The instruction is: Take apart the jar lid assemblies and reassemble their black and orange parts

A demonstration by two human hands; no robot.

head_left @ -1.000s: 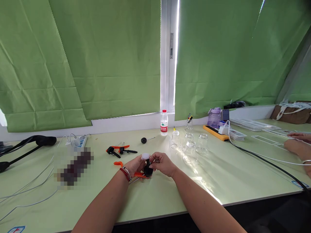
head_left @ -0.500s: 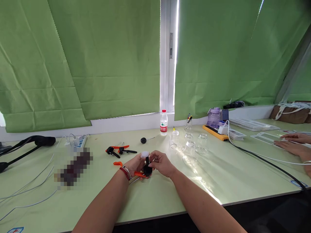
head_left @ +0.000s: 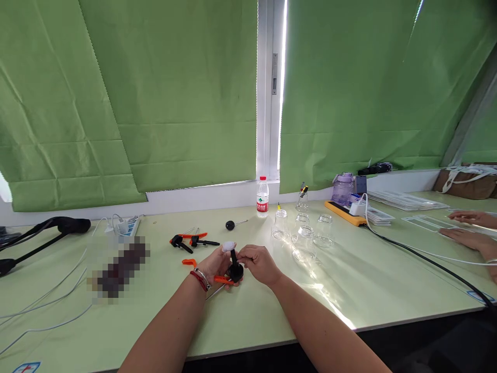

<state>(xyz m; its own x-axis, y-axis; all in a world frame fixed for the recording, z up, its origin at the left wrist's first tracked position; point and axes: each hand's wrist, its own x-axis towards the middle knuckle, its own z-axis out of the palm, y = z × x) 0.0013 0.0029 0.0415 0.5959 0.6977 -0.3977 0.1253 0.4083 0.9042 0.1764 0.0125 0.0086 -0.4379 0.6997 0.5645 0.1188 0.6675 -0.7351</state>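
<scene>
My left hand [head_left: 216, 263] is closed round a black and orange tool [head_left: 236, 272] with a thin metal rod, which I cannot name more exactly. A white piece [head_left: 228, 247] sits at the upper end of its black stem, by the left fingertips. My right hand [head_left: 261, 264] is closed in a pinch against the stem's right side; what the fingertips grip is hidden. Beyond the left hand lie an orange angled piece [head_left: 189, 262] and similar black and orange tools [head_left: 195, 240]. A black ball-shaped handle with a metal shaft [head_left: 230, 225] lies farther back.
Several upside-down glasses [head_left: 305, 241] stand right of my hands. Behind are a water bottle [head_left: 262, 199] and a glass holding small tools [head_left: 302, 199]. A yellow power strip [head_left: 345, 214] trails cables rightward. Another person's hands [head_left: 468, 238] rest over sheets at the right. A blurred patch [head_left: 122, 267] lies left.
My right fingers have drawn in tighter beside the stem, the thumb now less visible. The white piece and stem tilt slightly more left. The other person's far hand has shifted slightly.
</scene>
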